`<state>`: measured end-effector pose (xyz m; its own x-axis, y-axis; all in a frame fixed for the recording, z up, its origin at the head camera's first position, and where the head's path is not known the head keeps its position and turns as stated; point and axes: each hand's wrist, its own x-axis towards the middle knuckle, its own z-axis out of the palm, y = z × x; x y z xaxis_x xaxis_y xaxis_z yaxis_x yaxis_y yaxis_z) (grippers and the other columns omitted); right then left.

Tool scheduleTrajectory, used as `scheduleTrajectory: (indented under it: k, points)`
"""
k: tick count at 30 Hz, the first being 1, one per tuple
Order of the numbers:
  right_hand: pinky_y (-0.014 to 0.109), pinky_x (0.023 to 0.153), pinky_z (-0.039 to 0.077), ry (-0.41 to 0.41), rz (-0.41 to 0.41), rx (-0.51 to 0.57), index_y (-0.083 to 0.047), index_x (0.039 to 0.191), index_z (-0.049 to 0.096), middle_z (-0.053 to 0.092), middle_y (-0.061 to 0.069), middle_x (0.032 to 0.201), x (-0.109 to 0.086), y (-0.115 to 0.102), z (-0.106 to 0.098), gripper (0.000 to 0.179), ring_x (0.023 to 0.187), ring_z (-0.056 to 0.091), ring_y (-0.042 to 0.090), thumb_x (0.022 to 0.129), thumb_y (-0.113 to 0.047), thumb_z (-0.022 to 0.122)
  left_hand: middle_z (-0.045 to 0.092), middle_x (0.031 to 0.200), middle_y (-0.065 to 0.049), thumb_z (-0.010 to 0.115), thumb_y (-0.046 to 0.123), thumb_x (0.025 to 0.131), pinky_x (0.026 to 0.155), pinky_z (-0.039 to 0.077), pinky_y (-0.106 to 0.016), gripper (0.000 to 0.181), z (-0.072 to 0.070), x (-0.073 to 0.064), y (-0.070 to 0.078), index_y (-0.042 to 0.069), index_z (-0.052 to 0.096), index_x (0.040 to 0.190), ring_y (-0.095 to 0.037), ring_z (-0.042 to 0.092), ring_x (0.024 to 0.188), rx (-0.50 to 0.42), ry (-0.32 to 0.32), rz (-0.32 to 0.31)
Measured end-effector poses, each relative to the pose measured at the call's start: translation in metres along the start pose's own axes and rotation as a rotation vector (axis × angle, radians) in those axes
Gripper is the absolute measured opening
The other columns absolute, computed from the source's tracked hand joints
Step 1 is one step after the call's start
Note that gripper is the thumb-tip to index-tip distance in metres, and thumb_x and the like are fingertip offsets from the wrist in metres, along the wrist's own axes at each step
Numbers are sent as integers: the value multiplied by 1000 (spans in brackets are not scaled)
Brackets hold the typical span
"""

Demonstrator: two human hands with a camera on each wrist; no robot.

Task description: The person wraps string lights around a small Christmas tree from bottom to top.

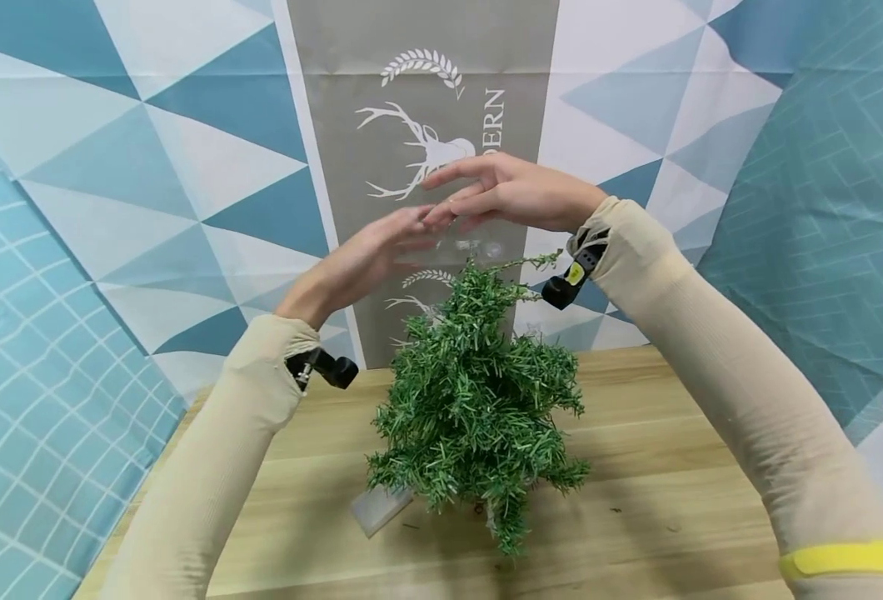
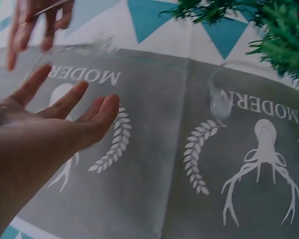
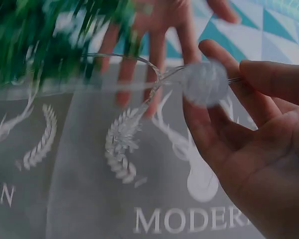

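Pinching wire [image 3: 158, 77], right hand [image 1: 516, 193] overlaps lettering [image 3: 193, 220] ("MODERN").

Head view bright and evenly lit; soft, diffuse shadows on the tabletop [image 1: 681, 467] either side of the artificial tree [image 1: 479, 400]. Both wrist views dimmer, with muted contrast. Right wrist view: tree foliage [image 3: 40, 42] streaked by motion blur, translucent ball ornament [image 3: 205, 83] indistinct, backdrop lettering [image 3: 198, 219] legible.

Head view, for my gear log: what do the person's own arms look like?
Long cream fabric sleeves bunch at both wrists. Small black plastic-looking cameras jut out there; the right one carries a yellow marking. A flat yellow band crosses the right sleeve.
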<state>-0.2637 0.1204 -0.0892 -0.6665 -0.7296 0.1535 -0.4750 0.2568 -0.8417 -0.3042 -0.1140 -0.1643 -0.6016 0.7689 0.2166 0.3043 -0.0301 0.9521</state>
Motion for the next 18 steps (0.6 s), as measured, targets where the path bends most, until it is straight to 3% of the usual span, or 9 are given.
scheduleTrajectory:
  k: [4, 8, 11, 14, 18]
  points:
    - [42, 99, 36, -24, -3, 19, -9, 131, 40, 58, 19, 116, -2, -3, 4, 41, 109, 53, 29, 92, -10, 49, 43, 134, -5, 48, 31, 93, 102, 31, -42, 40, 8, 0, -7, 5, 46, 123, -20, 38, 125, 50, -20, -36]
    - [42, 91, 43, 10, 42, 40, -8, 129, 42, 60, 24, 100, -3, 6, 0, 39, 96, 58, 30, 91, -8, 50, 59, 110, -11, 54, 24, 90, 95, 39, -40, 29, 8, -12, -6, -2, 48, 102, -22, 53, 108, 172, 131, -12]
    - [46, 82, 47, 27, 85, 74, -8, 128, 42, 57, 25, 87, -5, 20, -6, 36, 81, 57, 35, 92, -8, 48, 59, 82, -16, 59, 17, 87, 73, 47, -34, 21, 6, -16, -6, 1, 49, 96, -25, 58, 79, 368, 281, 63]
    - [46, 71, 49, 57, 119, 69, -10, 127, 44, 53, 20, 79, -12, 32, -9, 33, 70, 53, 33, 94, -10, 44, 51, 67, -13, 61, 11, 84, 51, 42, -28, 17, 4, -15, -11, 8, 50, 97, -23, 50, 56, 649, 392, 135]
    - [36, 52, 43, 126, 142, -17, -14, 122, 50, 50, 15, 71, -21, 44, -11, 30, 57, 45, 25, 93, -13, 47, 51, 66, -6, 60, 10, 83, 48, 39, -28, 23, 0, -21, -19, 14, 53, 105, -17, 46, 49, 933, 535, 130]
